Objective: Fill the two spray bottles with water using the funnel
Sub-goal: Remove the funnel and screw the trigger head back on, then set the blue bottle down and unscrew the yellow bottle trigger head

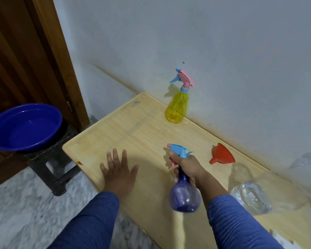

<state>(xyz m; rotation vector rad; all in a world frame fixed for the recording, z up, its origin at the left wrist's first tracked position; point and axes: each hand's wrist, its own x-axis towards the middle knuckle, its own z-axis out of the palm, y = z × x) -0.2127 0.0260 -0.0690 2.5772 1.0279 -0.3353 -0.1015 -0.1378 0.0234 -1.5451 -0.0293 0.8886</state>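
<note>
**Right hand gripping the purple spray bottle above the worktop**

The right hand (186,165) is wrapping its fingers (176,171) around the neck of the purple spray bottle (185,194), holding it near the worktop's (115,126) front edge. The left hand (118,170) is resting flat, fingers spread wide, holding nothing, beside the left front corner. A clear plastic bottle (251,196) is lying toward the right. The red funnel (222,156) is lying on its side near the rear edge. The yellow spray bottle (177,106) is standing upright at the far corner, against the wall. A blue basin (23,126) is sitting on a stool (50,159) off the left edge.
</note>
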